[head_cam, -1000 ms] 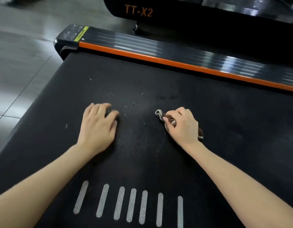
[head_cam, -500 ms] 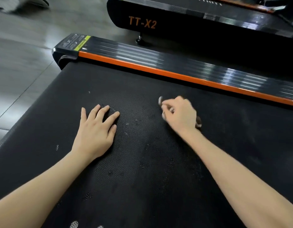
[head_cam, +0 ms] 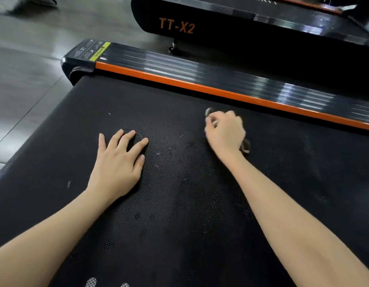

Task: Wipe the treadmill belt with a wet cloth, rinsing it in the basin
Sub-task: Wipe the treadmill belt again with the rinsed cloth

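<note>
1. Step in hand: the wiping pass is under way. The right hand [head_cam: 225, 133] is pressing the cloth [head_cam: 246, 146] onto the treadmill belt [head_cam: 179, 214], on the far part of the belt, near the orange side rail [head_cam: 220, 94] but apart from it.
2. Right hand: its fingers are curling tightly round the bunched cloth. Only 2 small ends of the cloth are showing, 1 past the fingertips and 1 beside the wrist. This area is blurring, so the cloth's folds cannot be read.
3. Left hand [head_cam: 117, 162]: it is lying palm down on the belt with fingers straight and slightly spread, holding nothing. It is judged to be bracing the person's weight, well apart from the cloth.
4. Belt condition: pale specks [head_cam: 109, 114] are showing beyond the left hand, and dull patches are lying between the 2 forearms. The task is judged to be only partly done.
5. Next move: the cloth is judged to need firm, flat strokes toward the specks, with the left hand shifting clear of the path.
6. Rinsing: the basin is not appearing in view. Rinsing is judged to require lifting the cloth off the belt and turning away.
7. Surroundings: a second treadmill [head_cam: 200, 27] marked TT-X2 is standing beyond the rail on the grey floor [head_cam: 24, 90].
</note>
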